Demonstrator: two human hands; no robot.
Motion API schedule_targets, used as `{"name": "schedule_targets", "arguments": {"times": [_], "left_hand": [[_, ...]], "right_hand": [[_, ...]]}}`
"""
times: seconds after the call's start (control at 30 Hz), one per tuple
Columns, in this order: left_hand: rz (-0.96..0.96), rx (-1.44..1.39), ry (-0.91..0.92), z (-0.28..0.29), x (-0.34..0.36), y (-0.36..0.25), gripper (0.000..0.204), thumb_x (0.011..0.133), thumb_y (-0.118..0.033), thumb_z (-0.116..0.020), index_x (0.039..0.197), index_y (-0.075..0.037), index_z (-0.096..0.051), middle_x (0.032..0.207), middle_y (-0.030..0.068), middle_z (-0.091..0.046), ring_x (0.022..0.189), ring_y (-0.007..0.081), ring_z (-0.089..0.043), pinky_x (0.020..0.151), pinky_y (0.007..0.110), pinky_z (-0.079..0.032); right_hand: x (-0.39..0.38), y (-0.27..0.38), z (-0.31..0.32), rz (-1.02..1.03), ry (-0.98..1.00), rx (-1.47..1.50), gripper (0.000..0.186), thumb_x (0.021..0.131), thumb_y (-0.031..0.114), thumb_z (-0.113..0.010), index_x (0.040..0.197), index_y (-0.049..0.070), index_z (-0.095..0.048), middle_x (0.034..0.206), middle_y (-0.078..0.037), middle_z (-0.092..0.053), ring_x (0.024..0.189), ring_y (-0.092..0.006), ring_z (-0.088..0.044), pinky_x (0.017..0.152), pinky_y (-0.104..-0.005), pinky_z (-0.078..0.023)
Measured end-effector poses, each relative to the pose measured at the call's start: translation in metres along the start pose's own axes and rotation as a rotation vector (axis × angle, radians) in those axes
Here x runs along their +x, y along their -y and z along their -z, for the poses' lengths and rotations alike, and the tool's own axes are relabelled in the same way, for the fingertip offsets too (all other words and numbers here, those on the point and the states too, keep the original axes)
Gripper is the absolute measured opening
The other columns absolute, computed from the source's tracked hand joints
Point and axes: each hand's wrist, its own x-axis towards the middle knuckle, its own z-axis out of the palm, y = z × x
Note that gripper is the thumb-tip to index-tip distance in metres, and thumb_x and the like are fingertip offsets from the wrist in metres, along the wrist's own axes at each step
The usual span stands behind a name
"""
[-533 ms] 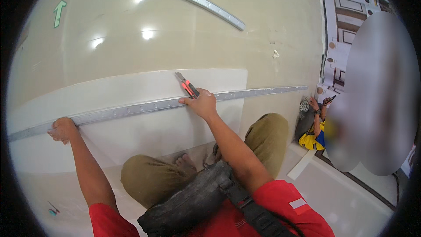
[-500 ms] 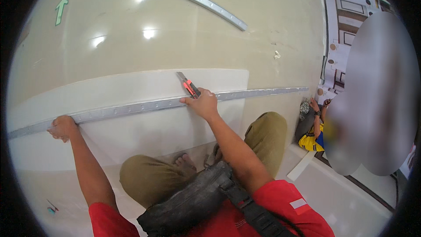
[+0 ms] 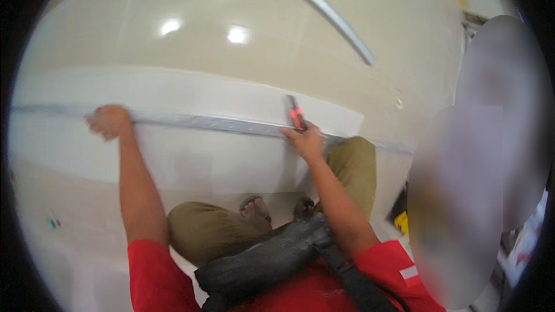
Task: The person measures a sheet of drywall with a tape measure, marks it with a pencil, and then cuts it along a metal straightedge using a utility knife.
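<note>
A long grey metal strip [image 3: 225, 125] with a row of marks along it lies across a white board [image 3: 191, 159] on the floor. Near the strip's left part, my left hand [image 3: 110, 122] is closed on it, fingers curled and blurred. My right hand [image 3: 307, 143] grips a red and black utility knife [image 3: 297, 118], its blade pointing away from me. The thumb of that hand rests at the strip. Past my right hand, the strip runs behind my knee and beyond the board's right end.
A second metal strip [image 3: 324, 8] lies on the glossy beige floor [image 3: 191, 52] ahead. My bent knees and a black bag [image 3: 266, 251] are close below the board. At the right is another person, mostly blurred out, with some yellow clothing [image 3: 401, 222] showing.
The view has turned, so the strip and board now slope down toward the right, and the picture is more blurred. Both hands stay at the strip, with the knife still in the right.
</note>
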Motion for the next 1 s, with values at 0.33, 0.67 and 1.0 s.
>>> {"name": "schedule_targets", "arguments": {"times": [0.33,0.67,1.0], "left_hand": [[0.286,-0.638,0.175,0.106,-0.085,-0.077,0.058,0.108,-0.030,-0.034,0.159,-0.003,-0.038,0.159,0.0295,-0.041,0.153,0.0432,-0.031,0.115,0.062,-0.030],[0.292,-0.583,0.234,0.115,-0.079,-0.064,0.058,0.109,-0.026,-0.033,0.161,0.001,-0.031,0.161,0.0164,-0.046,0.158,0.0392,-0.021,0.121,0.056,-0.022],[0.338,-0.620,0.293,0.119,-0.080,-0.073,0.058,0.109,-0.027,-0.032,0.162,-0.002,-0.029,0.160,0.0169,-0.047,0.158,0.0382,-0.021,0.122,0.054,-0.018]], "right_hand": [[0.001,-0.029,0.029,0.043,-0.094,-0.252,0.058,0.073,0.050,-0.092,0.087,-0.002,-0.070,0.077,-0.015,-0.070,0.074,-0.0284,-0.068,0.076,-0.0437,-0.055],[0.002,0.198,-0.029,0.610,0.571,0.039,0.043,0.102,0.028,-0.065,0.134,0.004,-0.050,0.092,-0.024,-0.071,0.088,-0.0412,-0.071,0.080,-0.0467,-0.054],[0.006,0.305,-0.108,1.051,0.676,-0.156,0.047,0.101,0.009,-0.055,0.147,0.011,-0.051,0.108,-0.025,-0.071,0.100,-0.0434,-0.068,0.087,-0.0528,-0.054]]}}
